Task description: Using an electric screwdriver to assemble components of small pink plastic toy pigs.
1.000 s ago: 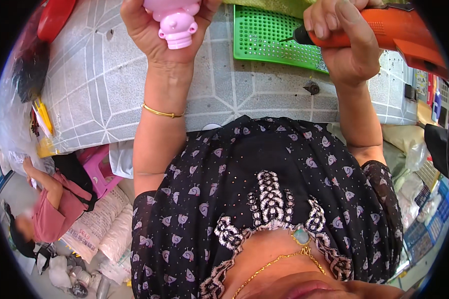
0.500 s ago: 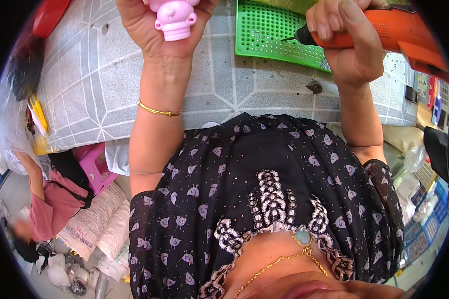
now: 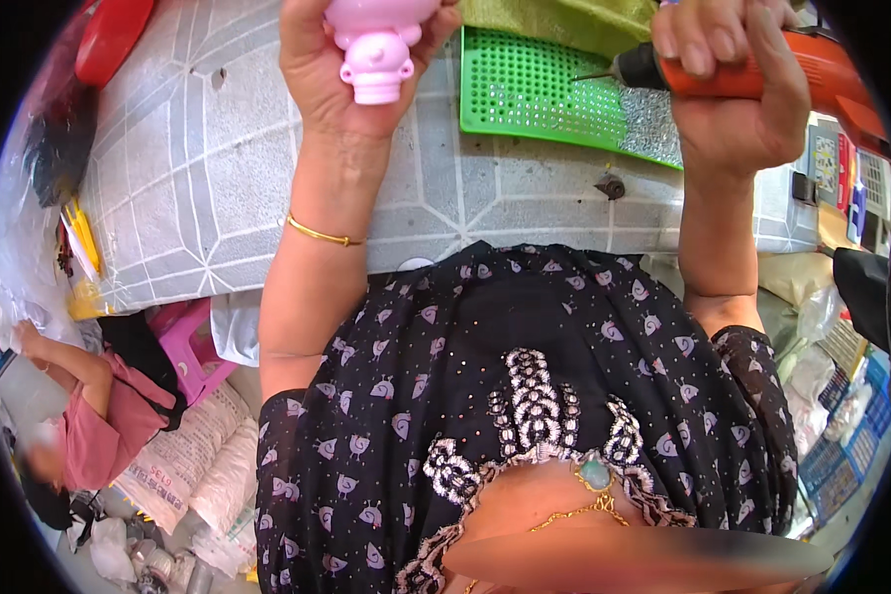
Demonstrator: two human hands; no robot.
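Observation:
My left hand (image 3: 351, 89) is closed round a pink plastic toy figure (image 3: 377, 64), its round body and small arms showing in my palm; its upper part runs out of the frame. In my right hand (image 3: 738, 99) is an orange electric screwdriver (image 3: 812, 74), gripped near its black nose. The thin bit points left over a green perforated tray (image 3: 505, 121). Small silvery screws (image 3: 651, 119) are heaped at the tray's right end, and others sit among its holes. Whether the bit carries a screw is too small to tell.
The table has a grey tile-patterned cover (image 3: 257, 188). A small dark piece (image 3: 612, 186) lies before the tray. At left are a red container (image 3: 111, 42) and clear plastic bags. Another person (image 3: 104, 406) is below left, beside white sacks (image 3: 173, 470) and a pink stool (image 3: 190, 342).
My right hand has shifted right with the screwdriver, baring more of the screw heap. The left hand and toy moved slightly right. The view shifted a little, and the other person's arm bent.

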